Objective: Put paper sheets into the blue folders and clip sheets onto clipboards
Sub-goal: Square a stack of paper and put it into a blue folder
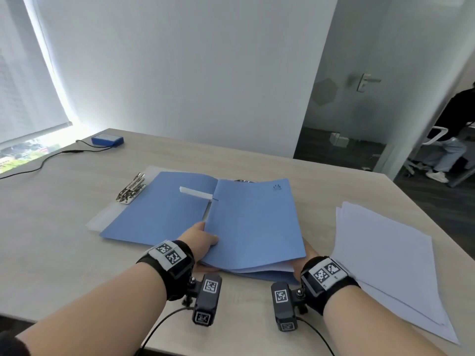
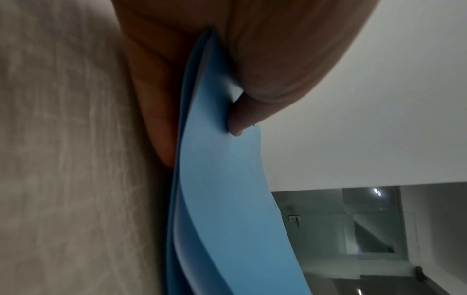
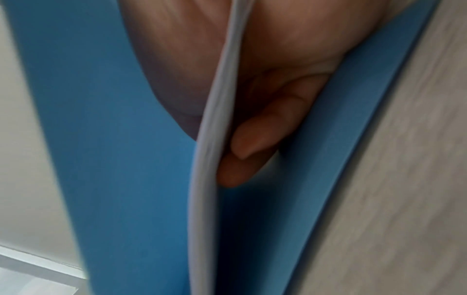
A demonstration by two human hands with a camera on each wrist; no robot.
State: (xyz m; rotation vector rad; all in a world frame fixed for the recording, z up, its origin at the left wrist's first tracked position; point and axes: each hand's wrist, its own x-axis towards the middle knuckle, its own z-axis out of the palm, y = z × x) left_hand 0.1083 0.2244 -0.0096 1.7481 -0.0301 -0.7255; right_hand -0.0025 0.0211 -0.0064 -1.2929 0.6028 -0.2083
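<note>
Both forearms enter from the near edge of the table (image 1: 64, 227), each wrist wearing a black strap with a coded marker and a small camera.

Far left on the table, a black cable (image 1: 51, 156) runs to a small blue box (image 1: 107, 139) near the far corner. Right of it, a stack of metal clips (image 1: 131, 189) lies on translucent clipboards (image 1: 96, 222), which show beneath the left edge of an open blue folder (image 1: 159, 211). A white strip (image 1: 195, 193) sits on this open folder near its fold.

Left hand (image 1: 200, 240) grips the near left edge of a second blue folder (image 1: 254, 222), which lies partly over the open one. In the left wrist view the thumb (image 2: 240, 119) presses the top of the blue cover while the fingers (image 2: 156, 119) lie beneath it, between folder and table.

Right hand (image 1: 309, 255) is mostly hidden at the near right corner of the same folder. In the right wrist view its thumb (image 3: 171, 79) lies between the raised blue cover and a sheaf of white sheets (image 3: 212, 139), with the curled fingers (image 3: 255, 139) under the sheets, so it pinches the sheets inside the folder.

Far right, a loose stack of paper (image 1: 385, 258) lies on the table, close to the right wrist.
</note>
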